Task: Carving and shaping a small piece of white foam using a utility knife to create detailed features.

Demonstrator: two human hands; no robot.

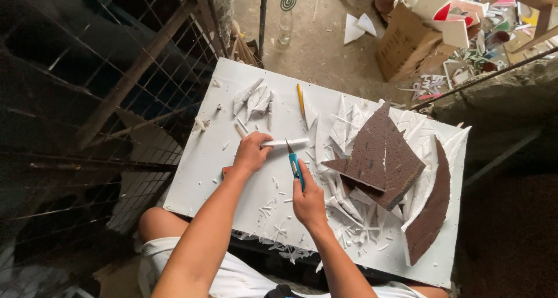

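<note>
My left hand [251, 152] pinches a thin white foam strip [288, 141] and holds it flat on the white board [203, 164] lying across my lap. My right hand [308, 202] grips a blue utility knife [295, 164], its blade tip pointing up toward the strip's lower edge near its middle. The hands are a short distance apart, the right one lower and to the right.
Brown-faced foam pieces [381, 155] and a curved brown piece [433, 208] lie on the board's right half among several white offcuts. A yellow pencil [300, 99] and more white strips [254, 99] lie at the far edge. A wire fence stands to the left; a cardboard box [407, 39] sits on the floor.
</note>
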